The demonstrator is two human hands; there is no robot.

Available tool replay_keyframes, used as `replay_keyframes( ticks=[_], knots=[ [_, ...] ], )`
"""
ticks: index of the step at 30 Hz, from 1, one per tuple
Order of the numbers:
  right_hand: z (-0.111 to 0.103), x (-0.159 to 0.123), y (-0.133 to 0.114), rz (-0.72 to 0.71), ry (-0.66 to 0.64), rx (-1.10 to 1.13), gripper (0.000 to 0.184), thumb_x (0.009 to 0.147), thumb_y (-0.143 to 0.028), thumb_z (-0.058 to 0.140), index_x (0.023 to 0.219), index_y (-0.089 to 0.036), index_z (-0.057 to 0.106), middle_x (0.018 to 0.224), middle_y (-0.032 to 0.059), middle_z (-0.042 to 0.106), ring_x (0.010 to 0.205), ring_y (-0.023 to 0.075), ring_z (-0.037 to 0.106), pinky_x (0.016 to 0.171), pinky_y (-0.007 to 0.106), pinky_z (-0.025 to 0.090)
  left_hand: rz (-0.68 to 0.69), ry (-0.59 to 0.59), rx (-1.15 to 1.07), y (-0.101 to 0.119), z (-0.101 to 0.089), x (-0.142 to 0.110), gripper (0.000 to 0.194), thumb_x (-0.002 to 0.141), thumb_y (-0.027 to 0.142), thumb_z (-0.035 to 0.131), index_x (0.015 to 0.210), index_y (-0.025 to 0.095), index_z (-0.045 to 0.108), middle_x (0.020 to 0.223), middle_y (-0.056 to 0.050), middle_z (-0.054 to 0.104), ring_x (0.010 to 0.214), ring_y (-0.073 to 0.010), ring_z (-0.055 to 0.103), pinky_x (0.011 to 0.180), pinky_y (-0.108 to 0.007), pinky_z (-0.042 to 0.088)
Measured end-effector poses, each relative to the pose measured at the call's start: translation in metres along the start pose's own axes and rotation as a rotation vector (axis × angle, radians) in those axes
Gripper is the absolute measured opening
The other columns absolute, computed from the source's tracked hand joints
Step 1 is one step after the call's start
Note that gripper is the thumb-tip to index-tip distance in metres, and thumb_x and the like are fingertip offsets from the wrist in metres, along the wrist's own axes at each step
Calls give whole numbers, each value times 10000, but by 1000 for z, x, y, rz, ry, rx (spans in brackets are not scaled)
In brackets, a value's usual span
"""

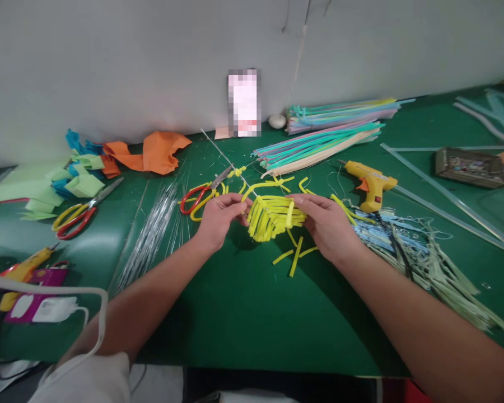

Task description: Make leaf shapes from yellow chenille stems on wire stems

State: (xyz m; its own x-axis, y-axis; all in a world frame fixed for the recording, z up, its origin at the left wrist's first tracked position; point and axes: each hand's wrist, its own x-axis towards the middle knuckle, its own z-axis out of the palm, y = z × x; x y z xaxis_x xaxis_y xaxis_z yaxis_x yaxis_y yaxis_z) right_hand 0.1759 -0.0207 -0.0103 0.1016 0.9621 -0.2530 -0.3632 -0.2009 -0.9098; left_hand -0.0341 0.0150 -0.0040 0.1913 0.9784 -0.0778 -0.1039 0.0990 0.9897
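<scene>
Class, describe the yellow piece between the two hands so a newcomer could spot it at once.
Find the green table, then the left hand and right hand near its middle. Between them is the yellow piece. Unlike the loose yellow strips scattered around it, it has many strips packed side by side in slanting rows, like a leaf.

Your green table [252, 330] bore two pairs of scissors [93, 202], thin wires [153, 235], bundled coloured stems [319, 148], loose yellow pieces [295, 263], a glue gun [373, 180] and a small box [466, 177], its contents too indistinct to itemise.
</scene>
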Motion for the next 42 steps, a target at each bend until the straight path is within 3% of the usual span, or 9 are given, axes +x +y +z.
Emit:
replay_keyframes(
  ticks=[7,26,30,37,42],
  knots=[
    [-1,1,3,-59,26,-100,238,658,-393,826,813,-223,769,786,2,728,727,135,622,696,269,471,-18,30,-69,-1,0,2,105,691,240,725,755,157,713,716,-2,670,507,-78,572,469,-205,483],
    [-2,0,6,-204,35,-253,235,692,-418,791,825,-226,764,755,11,721,706,156,631,679,290,497,-44,8,-68,0,0,0,112,693,233,724,763,147,713,697,-3,659,495,-76,565,472,-212,483],
    [0,0,6,-241,48,-245,299,718,-409,769,960,-236,744,828,17,719,758,170,643,717,317,513,-29,-61,-31,-2,-1,-1,100,722,232,715,781,154,735,659,3,639,513,-85,572,494,-222,499],
    [4,-2,4,-163,-26,-165,503,712,-384,774,1188,-277,651,865,13,712,843,202,676,787,373,533,0,-166,-25,-2,-1,-3,79,727,219,704,777,180,751,659,-2,644,581,-104,580,513,-225,500],
    [4,-5,6,-213,-35,-222,248,712,-365,775,931,-252,745,991,30,738,933,208,675,835,362,532,-5,-127,-23,1,0,-3,78,713,230,708,759,183,750,674,-4,657,613,-96,581,546,-206,483]
  ],
)
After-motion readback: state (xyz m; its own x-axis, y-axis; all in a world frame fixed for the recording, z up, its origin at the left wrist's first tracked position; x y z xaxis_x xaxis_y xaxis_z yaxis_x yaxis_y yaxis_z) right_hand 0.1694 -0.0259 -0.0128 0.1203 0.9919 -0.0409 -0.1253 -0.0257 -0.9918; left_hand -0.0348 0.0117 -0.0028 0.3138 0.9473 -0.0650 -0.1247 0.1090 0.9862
